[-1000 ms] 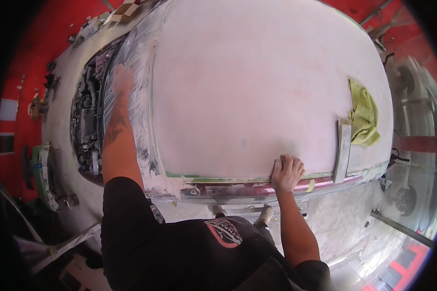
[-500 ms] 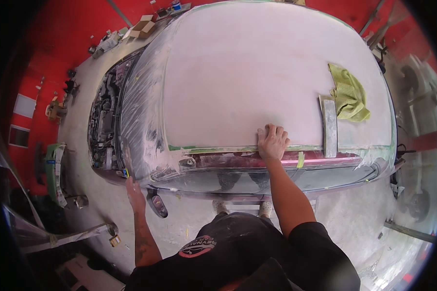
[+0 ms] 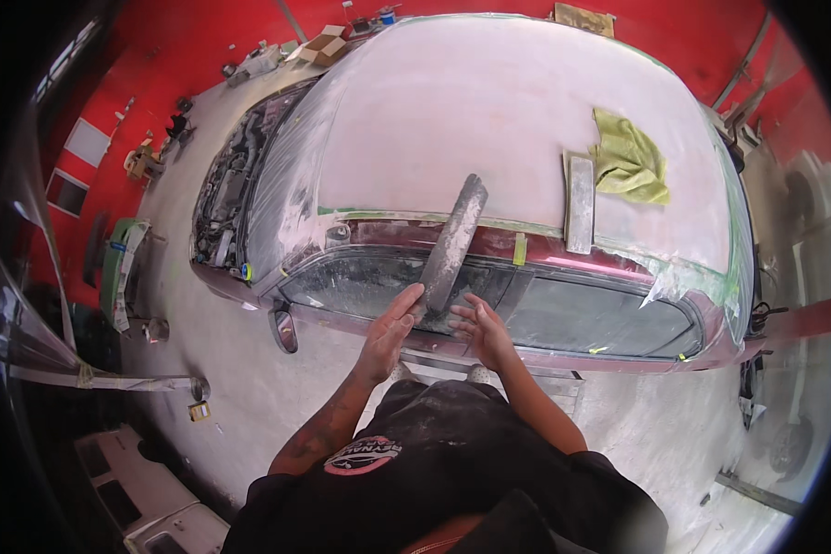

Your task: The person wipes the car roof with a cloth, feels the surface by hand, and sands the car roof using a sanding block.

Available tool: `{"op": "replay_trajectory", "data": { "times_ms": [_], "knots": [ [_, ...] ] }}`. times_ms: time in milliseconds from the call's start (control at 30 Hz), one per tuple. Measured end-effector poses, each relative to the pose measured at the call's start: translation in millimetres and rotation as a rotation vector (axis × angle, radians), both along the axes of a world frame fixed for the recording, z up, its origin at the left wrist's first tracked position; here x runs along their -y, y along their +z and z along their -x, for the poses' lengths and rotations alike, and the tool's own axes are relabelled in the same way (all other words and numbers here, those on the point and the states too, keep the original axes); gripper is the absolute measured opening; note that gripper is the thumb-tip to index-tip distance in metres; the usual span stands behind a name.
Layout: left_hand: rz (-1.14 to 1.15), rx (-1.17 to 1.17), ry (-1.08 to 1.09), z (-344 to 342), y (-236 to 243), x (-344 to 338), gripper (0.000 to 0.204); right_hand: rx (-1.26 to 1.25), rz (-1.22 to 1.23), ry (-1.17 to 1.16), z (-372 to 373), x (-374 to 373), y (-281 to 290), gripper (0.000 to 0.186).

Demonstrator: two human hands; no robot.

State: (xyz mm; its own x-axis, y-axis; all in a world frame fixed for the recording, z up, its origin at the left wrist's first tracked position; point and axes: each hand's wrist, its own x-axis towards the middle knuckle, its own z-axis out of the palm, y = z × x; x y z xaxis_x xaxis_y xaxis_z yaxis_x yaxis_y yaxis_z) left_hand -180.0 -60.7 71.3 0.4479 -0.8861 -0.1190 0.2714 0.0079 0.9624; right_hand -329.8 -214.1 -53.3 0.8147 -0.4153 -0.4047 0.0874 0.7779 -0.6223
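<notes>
A long, dust-smeared grey bar [image 3: 456,242] has been brought between left hand [image 3: 385,340] and right hand [image 3: 489,336], the latter lifted off the pale-pink car roof [image 3: 443,120].

A long, narrow sanding board [image 3: 456,238] (dark grey, streaked with pale dust) slants up rightward from the left hand [image 3: 388,340].

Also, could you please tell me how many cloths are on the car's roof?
1: a green cloth, lying crumpled toward the right, beside a grey block. Any underneath would be hidden.
</notes>
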Motion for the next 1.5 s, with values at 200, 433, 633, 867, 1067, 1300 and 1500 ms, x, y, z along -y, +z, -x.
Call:
{"op": "replay_trajectory", "data": {
  "times_ms": [200,433,633,867,1067,1300,1500],
  "knots": [
    [0.001,-0.281,-0.328,47,-17,35,0.075,0.232,-0.173,-0.240,49,19,36,0.035],
    [-0.275,0.281,-0.333,38,-51,7,0.079,0.022,0.258,-0.528,95,136,53,0.015],
    [-0.433,-0.091,0.137,10,-88,-78,0.074,-0.331,0.322,-0.600,130,295,53,0.033],
    [-0.194,0.148,0.581,-18,-58,-107,0.069,-0.400,0.544,-0.742,20,217,55,0.065],
    [-0.117,0.744,0.443,15,2,36,0.061,-0.006,-0.320,-0.357,-68,48,26,0.088],
    [-0.809,0.841,0.390,-81,-141,-18,0.073,0.566,0.209,0.156,-69,-43,190,0.091],
    [0.052,-0.540,0.356,-12,-30,63,0.086,0.389,1.487,-0.109,-93,-23,153,0.086]
  ]
}}
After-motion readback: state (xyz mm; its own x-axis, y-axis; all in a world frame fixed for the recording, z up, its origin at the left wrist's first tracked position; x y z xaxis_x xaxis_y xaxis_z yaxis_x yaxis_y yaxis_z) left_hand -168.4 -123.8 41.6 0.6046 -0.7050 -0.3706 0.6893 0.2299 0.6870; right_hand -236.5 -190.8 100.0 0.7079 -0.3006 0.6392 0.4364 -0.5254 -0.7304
